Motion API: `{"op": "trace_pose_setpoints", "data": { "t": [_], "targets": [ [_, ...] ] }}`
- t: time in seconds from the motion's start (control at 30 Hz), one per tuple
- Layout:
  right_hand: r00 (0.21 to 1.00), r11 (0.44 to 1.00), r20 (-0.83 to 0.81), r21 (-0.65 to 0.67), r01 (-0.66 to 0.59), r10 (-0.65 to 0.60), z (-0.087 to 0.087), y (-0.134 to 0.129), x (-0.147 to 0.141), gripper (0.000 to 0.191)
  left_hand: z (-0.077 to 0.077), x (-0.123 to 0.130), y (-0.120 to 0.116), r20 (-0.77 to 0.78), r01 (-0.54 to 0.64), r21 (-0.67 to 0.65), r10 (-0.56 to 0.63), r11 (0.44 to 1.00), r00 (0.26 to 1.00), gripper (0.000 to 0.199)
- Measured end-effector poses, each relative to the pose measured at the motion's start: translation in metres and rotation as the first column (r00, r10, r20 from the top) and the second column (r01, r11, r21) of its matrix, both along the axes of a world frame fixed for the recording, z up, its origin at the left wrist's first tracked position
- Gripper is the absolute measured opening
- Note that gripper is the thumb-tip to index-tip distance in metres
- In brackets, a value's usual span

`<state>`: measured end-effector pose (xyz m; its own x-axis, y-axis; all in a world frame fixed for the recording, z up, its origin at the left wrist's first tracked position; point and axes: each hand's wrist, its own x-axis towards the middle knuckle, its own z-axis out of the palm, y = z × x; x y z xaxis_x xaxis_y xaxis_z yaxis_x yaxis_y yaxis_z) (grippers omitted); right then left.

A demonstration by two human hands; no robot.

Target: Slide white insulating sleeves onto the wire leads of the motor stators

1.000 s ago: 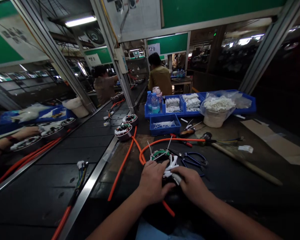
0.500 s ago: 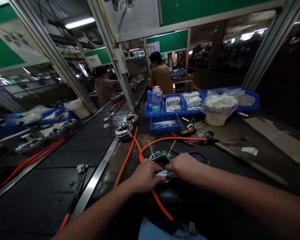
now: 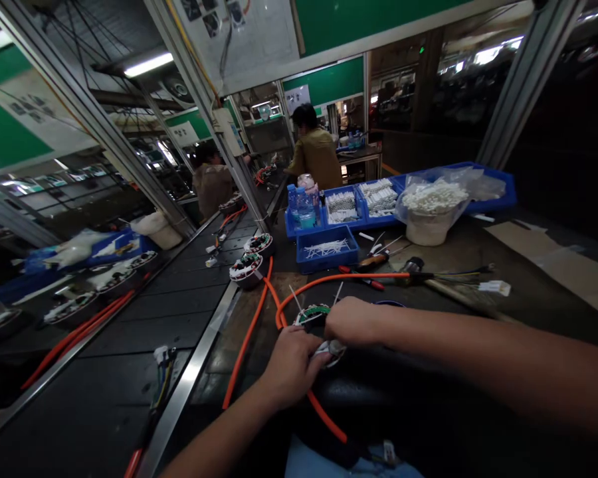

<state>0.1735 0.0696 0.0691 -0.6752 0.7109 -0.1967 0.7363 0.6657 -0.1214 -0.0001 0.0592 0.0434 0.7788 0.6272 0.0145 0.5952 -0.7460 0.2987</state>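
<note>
Left hand [image 3: 295, 362] bare, wrist bare, left forearm [image 3: 234, 428] uncovered down to the lower edge of view, right hand [image 3: 351, 320] bare, right forearm [image 3: 468, 355] uncovered out to the right edge, pale blue cloth [image 3: 311, 461] at the lap, garment type indeterminate.

Green boards [image 3: 379, 23] stretch between metal posts [image 3: 524, 86], with a tube light [image 3: 148, 65] glowing overhead

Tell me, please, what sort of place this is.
Probably a factory assembly line: round, white-rimmed parts stand along a black slatted conveyor, near blue plastic bins holding small white tubes.
</note>
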Motion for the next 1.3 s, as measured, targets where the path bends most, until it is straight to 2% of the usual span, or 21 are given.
{"op": "trace_pose_setpoints", "data": {
  "t": [0.03, 0.1, 0.2, 0.23, 0.27, 0.37, 0.43, 0.5, 0.57, 0.63, 0.73, 0.8, 0.83, 0.97, 1.07, 1.17, 1.3],
  "targets": [
    [0.999, 1.0, -0.052, 0.007, 0.011, -0.01, -0.003, -0.007, 0.006, 0.019, 0.001, -0.002, 0.002, 0.001, 0.035, -0.015, -0.035, 0.999, 0.999, 0.017],
    [0.958, 0.997, -0.28, 0.008, 0.07, -0.065, -0.012, -0.02, 0.023, 0.022, 0.003, -0.006, 0.004, -0.001, 0.079, -0.034, -0.079, 0.996, 0.997, 0.016],
    [0.73, 0.961, -0.651, 0.002, 0.277, -0.209, -0.035, -0.037, 0.055, 0.029, 0.005, -0.011, 0.002, -0.005, 0.063, -0.015, -0.063, 0.998, 0.998, 0.019],
    [0.68, 0.944, -0.695, 0.006, 0.33, -0.233, -0.044, -0.041, 0.063, 0.032, 0.006, -0.011, 0.0, -0.006, 0.053, -0.003, -0.053, 0.999, 0.999, 0.021],
    [0.663, 0.937, -0.711, 0.016, 0.35, -0.236, -0.053, -0.044, 0.069, 0.034, 0.007, -0.011, -0.002, -0.008, 0.046, 0.006, -0.046, 0.999, 0.999, 0.024],
    [0.703, 0.974, -0.699, 0.042, 0.221, -0.129, -0.073, -0.048, 0.074, 0.04, 0.009, -0.006, -0.009, -0.017, 0.047, 0.002, -0.047, 0.999, 0.999, 0.046],
    [0.699, 0.991, -0.714, 0.066, 0.119, -0.037, -0.078, -0.045, 0.07, 0.041, 0.006, -0.001, -0.011, 0.0, -0.001, 0.007, 0.001, 1.0, 1.0, 0.059],
    [0.645, 0.994, -0.764, 0.078, 0.081, 0.007, -0.079, -0.038, 0.065, 0.034, 0.001, 0.004, -0.013, 0.035, -0.084, 0.013, 0.083, 0.996, 0.996, 0.05],
    [0.561, 0.998, -0.828, 0.031, 0.056, -0.006, -0.078, -0.029, 0.062, 0.021, -0.005, 0.009, -0.015, 0.079, -0.152, 0.004, 0.151, 0.988, 0.985, 0.028],
    [0.49, 0.998, -0.87, -0.065, 0.011, -0.062, -0.077, -0.019, 0.061, 0.012, -0.01, 0.012, -0.016, 0.123, -0.18, -0.015, 0.18, 0.984, 0.976, 0.017],
    [0.44, 0.973, -0.873, -0.232, 0.002, -0.209, -0.072, -0.006, 0.059, 0.009, -0.015, 0.014, -0.018, 0.191, -0.204, -0.015, 0.203, 0.979, 0.96, 0.015],
    [0.461, 0.961, -0.854, -0.275, -0.006, -0.242, -0.065, 0.001, 0.058, 0.015, -0.016, 0.014, -0.019, 0.225, -0.208, -0.001, 0.203, 0.978, 0.953, 0.014],
    [0.499, 0.966, -0.842, -0.256, -0.032, -0.206, -0.06, 0.004, 0.058, 0.017, -0.017, 0.014, -0.019, 0.238, -0.206, 0.008, 0.199, 0.978, 0.951, 0.014],
    [0.734, 0.99, -0.674, -0.031, -0.139, 0.082, -0.037, 0.014, 0.062, 0.02, -0.021, 0.013, -0.018, 0.264, -0.197, 0.047, 0.178, 0.979, 0.948, 0.016],
    [0.855, 0.981, -0.481, 0.094, -0.169, 0.194, -0.026, 0.018, 0.063, 0.015, -0.024, 0.011, -0.017, 0.259, -0.179, 0.072, 0.155, 0.981, 0.953, 0.018],
    [0.892, 0.962, -0.364, 0.153, -0.228, 0.269, -0.02, 0.018, 0.056, 0.013, -0.027, 0.009, -0.016, 0.272, -0.167, 0.082, 0.139, 0.982, 0.952, 0.019],
    [0.887, 0.938, -0.306, 0.134, -0.319, 0.346, -0.015, 0.015, 0.042, 0.013, -0.029, 0.008, -0.015, 0.307, -0.158, 0.094, 0.122, 0.983, 0.944, 0.019]
  ]
}}
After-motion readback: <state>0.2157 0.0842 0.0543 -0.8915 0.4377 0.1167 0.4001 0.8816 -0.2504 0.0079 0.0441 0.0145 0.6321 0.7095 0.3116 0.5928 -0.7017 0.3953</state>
